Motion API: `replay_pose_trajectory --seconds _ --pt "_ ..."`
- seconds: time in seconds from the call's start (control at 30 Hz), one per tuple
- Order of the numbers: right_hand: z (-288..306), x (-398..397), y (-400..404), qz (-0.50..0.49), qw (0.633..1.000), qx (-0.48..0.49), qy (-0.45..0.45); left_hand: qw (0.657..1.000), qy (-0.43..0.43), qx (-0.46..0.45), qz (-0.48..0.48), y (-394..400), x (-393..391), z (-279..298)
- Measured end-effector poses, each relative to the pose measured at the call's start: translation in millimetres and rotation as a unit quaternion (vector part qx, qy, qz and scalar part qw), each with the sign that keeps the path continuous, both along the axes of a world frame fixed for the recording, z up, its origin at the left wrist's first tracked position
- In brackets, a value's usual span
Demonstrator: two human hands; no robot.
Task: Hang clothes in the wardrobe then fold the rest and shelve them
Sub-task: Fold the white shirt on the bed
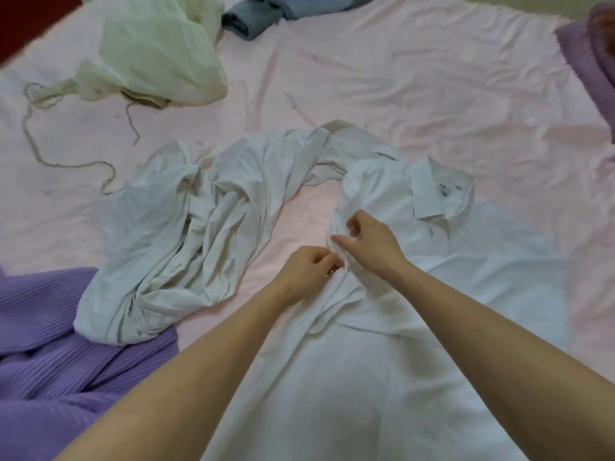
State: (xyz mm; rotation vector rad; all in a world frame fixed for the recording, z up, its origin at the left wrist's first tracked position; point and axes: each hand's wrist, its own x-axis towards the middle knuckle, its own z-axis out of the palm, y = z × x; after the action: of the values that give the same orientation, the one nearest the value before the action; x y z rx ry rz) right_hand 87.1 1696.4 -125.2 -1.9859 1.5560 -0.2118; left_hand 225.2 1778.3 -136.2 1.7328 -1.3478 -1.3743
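Note:
A white collared shirt (392,344) lies spread on the pink bed sheet (399,94), its collar (436,194) at the upper right. My left hand (307,271) pinches the shirt's front edge just below the collar. My right hand (372,242) pinches the same edge right beside it, fingers curled. A crumpled off-white garment (186,234) lies to the left of the shirt, touching it at the top.
A purple ribbed garment (56,344) lies at the lower left. A pale green sheer garment (156,51) with a loose cord (33,134) sits at the upper left. Grey-blue clothes (263,15) lie at the top. A purple cloth (589,61) is at the right edge.

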Motion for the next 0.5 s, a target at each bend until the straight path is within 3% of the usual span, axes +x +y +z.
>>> replay_pose_trajectory --seconds 0.1,0.23,0.4,0.5 --pt "-2 1 -5 -0.008 0.999 0.012 0.049 0.989 0.073 0.041 0.125 -11 -3 -2" --pt "-4 -7 9 -0.109 0.987 0.04 -0.108 0.934 0.149 0.165 0.281 -37 -10 -7" --pt "-2 -28 32 -0.152 0.965 0.055 -0.209 0.888 0.232 0.293 0.269 -75 -26 -6" --pt "3 -32 34 -0.12 0.97 0.04 -0.206 0.89 0.245 0.322 0.209 -93 -35 -2"
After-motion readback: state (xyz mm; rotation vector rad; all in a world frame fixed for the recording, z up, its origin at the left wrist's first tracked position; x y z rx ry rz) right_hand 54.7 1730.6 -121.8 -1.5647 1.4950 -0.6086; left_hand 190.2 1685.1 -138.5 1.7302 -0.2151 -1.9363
